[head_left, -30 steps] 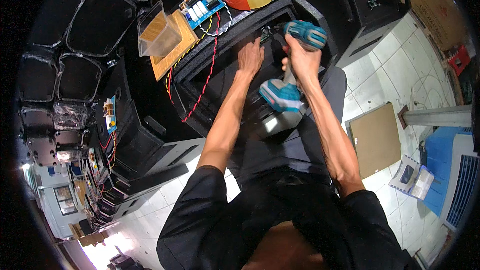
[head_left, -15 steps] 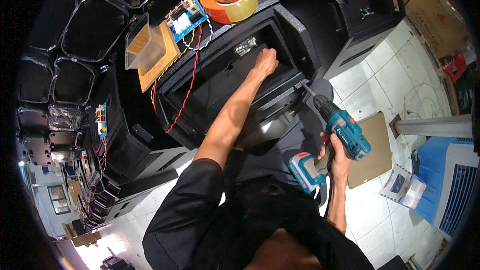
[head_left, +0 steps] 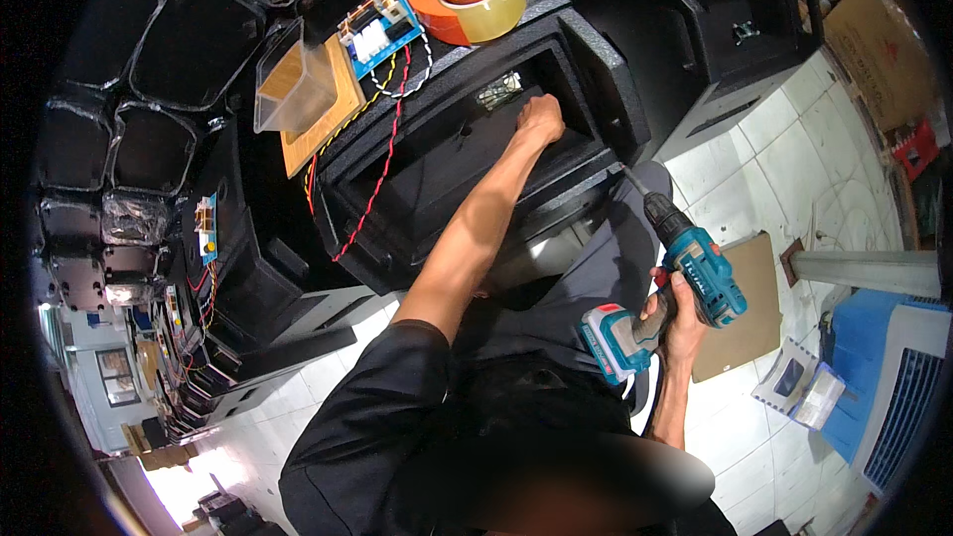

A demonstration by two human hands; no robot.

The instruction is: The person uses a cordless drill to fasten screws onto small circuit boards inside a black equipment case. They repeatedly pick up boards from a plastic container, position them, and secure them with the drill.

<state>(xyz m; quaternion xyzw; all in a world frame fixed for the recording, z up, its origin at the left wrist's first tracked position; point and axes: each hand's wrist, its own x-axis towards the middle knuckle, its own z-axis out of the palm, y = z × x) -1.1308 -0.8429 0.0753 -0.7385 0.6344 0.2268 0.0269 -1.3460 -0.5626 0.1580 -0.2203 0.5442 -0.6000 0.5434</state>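
Note:
My left hand (head_left: 541, 121) reaches into the open recess of a black textured speaker cabinet (head_left: 617, 79). Its fingers are curled closed near the recess's right end; whatever they may hold is hidden. Beside it in the recess lies a small heap of metal hardware (head_left: 499, 90), too small to make out piece by piece. My right hand (head_left: 681, 323) grips the handle of a teal and black cordless drill (head_left: 703, 273). The drill's bit points up and left, close to the cabinet's near right corner.
On the cabinet's top are an orange tape dispenser (head_left: 437, 10), a blue circuit board (head_left: 382, 40) with trailing wires, and a clear plastic box (head_left: 288, 99) on a wooden board (head_left: 347, 89). Other black cabinets (head_left: 695, 30) stand around. A blue cooler-like unit (head_left: 864, 357) is at right.
The whole view has shifted slightly. The drill in my right hand has moved a little to the right, away from the cabinet. My left hand stays closed at nearly the same spot in the recess.

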